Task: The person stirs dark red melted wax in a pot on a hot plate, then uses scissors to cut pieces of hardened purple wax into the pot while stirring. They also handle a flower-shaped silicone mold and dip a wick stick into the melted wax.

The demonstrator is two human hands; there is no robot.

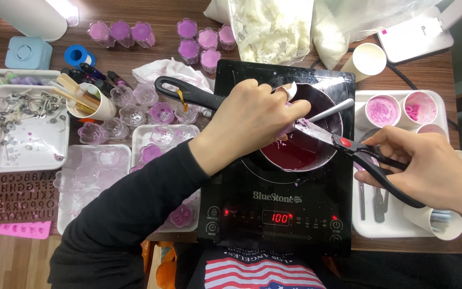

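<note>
A black saucepan (324, 109) with dark purple liquid stands on a black induction cooker (274, 208); its long handle points left. My left hand (252, 120) hovers over the pan's left rim and pinches a small clear flower-shaped cup (290, 92), tilted above the liquid. My right hand (423, 166) grips black-handled scissors (348, 144) from the right, blades reaching to the cup over the pan. A metal spoon (330, 111) leans inside the pan.
White trays (25, 155) at left carry wick holders and several clear flower cups (151, 115). Filled purple cups (199, 43) stand at the back. A right tray (397, 225) holds paper cups (383, 111) with pink pieces. Wax bags (274, 27) lie behind the cooker.
</note>
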